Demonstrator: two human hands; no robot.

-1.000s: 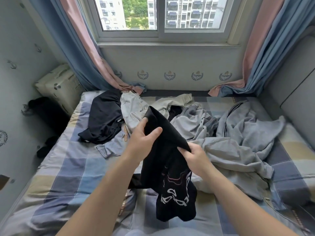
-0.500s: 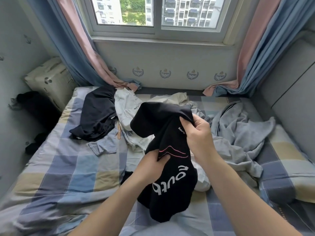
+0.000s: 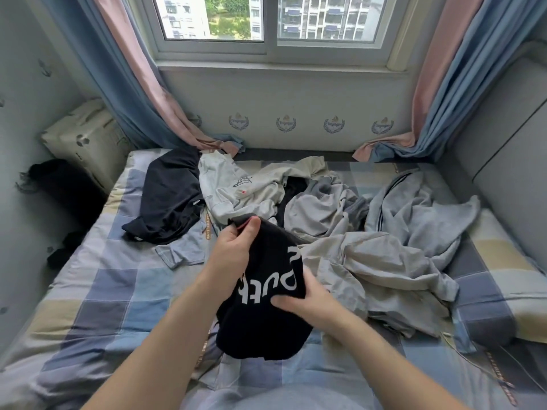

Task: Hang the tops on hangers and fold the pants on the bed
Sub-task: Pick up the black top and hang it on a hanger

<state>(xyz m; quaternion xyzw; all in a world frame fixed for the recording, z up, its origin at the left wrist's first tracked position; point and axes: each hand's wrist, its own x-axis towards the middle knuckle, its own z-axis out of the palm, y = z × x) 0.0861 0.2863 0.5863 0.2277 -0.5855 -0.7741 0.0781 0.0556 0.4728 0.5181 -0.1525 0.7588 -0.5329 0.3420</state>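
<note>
Bed [image 3: 97, 294]: fills the lower view; checked in blue, grey and cream; clothes lie strewn over its far half and right side.
Window [image 3: 266, 22]: above the far wall, beyond the bed; tower blocks and trees show through the glass.
Curtains [image 3: 124, 84]: blue and pink, one at each side of the window; both hems trail down onto the far corners of the bed.
Panel [image 3: 503, 149]: grey and padded, upright along the bed's right edge.
Grey heap [image 3: 399, 255]: crumpled pale grey clothes on the right half of the bed; its near edge lies just beside the right hand; how many pieces make it up cannot be told.
Navy top [image 3: 168, 199]: spread flat on the far left of the bed, touching the white top.
White top [image 3: 236, 187]: rumpled, at the far middle of the bed, between the navy top and the grey heap.
Pack [image 3: 85, 140]: beige and boxy, standing off the bed's far left corner.
Black top [image 3: 266, 327]: held up over the middle of the bed, bunched, with large white letters facing the camera; both hands hold it.
Left hand [image 3: 233, 253]: raised; thumb and fingers pinch the upper edge of the black top.
Right hand [image 3: 310, 306]: lower; fingers curl round the black top's right side, thumb laid across the cloth just beneath the letters.
</note>
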